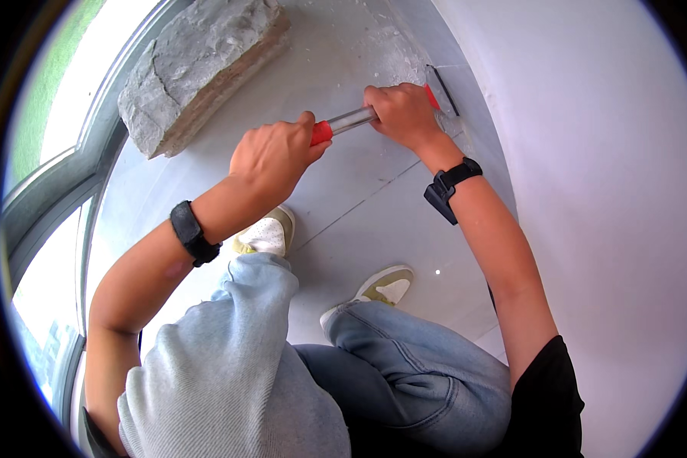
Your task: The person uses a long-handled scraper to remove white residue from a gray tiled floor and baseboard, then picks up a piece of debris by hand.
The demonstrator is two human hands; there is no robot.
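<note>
A long-handled scraper (pixel 351 120) with a metal shaft, red grip and red-and-black head lies across the space in front of me. My left hand (pixel 273 156) is closed around its red grip. Further along, my right hand (pixel 404 114) wraps the shaft close to the head. The wide dark blade (pixel 443 91) meets the grey floor beside the foot of the white wall. White crumbs and dust (pixel 395 57) are scattered on the floor just beyond the right hand. Both wrists carry black bands.
A rough grey block (pixel 198 69), like stone or concrete, lies at the far left beside a glazed frame (pixel 91 160). The white wall (pixel 588 191) rises along my right side. My shoes stand on the grey tiled floor (pixel 359 221) below my hands.
</note>
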